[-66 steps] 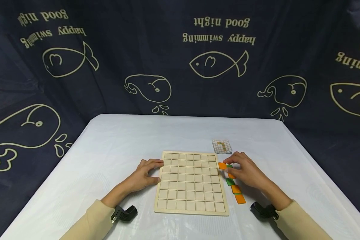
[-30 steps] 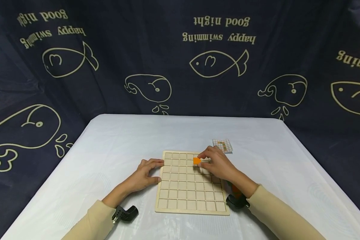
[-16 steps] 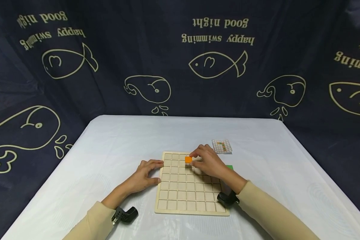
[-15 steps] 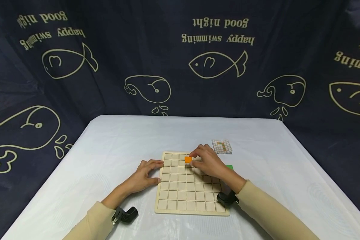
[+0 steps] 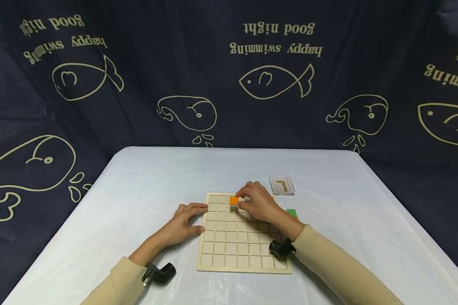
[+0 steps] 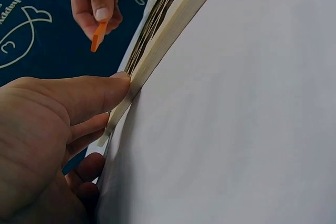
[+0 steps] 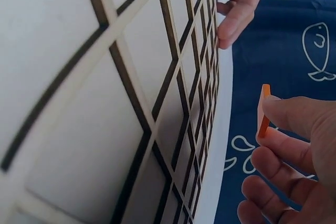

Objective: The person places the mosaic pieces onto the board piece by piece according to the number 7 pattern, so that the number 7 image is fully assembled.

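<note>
An orange square tile (image 5: pixel 233 200) is pinched at its right edge between the thumb and fingertips of my right hand (image 5: pixel 258 202). It hangs over the far rows of a pale wooden grid board (image 5: pixel 231 236). The right wrist view shows this thin tile (image 7: pixel 264 111) edge-on, held apart from the grid. My left hand (image 5: pixel 180 225) rests at the board's left side, thumb and fingers spread along the edge. Close up in the left wrist view, the thumb (image 6: pixel 100 93) touches the board's rim (image 6: pixel 157 48). My right hand and forearm hide part of the grid.
A small printed card (image 5: pixel 282 186) with a coloured grid pattern lies past the board's far right corner. Beside the right edge, a green tile (image 5: pixel 291 213) shows with a sliver of orange by it; my right forearm covers that area. White cloth (image 5: pixel 168 169) covers the table.
My right hand has picked the orange tile from the pieces right of the board and carried it left over the grid, lately also slightly farther away. The left hand has stayed still.
</note>
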The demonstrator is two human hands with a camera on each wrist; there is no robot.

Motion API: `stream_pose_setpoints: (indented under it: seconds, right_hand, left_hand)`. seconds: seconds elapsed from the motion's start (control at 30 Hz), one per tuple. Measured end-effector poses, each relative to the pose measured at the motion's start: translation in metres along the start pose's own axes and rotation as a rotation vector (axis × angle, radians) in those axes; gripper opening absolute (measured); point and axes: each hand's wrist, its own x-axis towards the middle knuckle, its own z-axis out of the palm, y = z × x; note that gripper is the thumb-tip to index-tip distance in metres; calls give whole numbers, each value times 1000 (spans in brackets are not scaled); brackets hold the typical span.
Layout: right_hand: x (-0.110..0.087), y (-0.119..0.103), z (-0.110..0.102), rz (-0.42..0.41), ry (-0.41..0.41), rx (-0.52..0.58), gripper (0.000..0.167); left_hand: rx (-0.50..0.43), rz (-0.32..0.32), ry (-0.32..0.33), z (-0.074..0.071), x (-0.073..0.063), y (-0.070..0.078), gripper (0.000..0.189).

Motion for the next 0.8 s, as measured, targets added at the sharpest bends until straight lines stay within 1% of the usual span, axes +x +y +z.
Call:
stream_pose_setpoints:
  seconds: [0.37, 0.63, 0.8]
  right_hand:
    - [7, 3, 7, -15, -7, -26, 21]
    - [9, 3, 13, 1, -23, -30, 22]
    - [10, 2, 15, 4, -24, -54, 22]
  left_hand:
    - [-8, -1, 4, 1, 0, -1, 54]
    - [-5, -4, 4, 1, 0, -1, 54]
    - [-3, 2, 9, 1, 0, -2, 54]
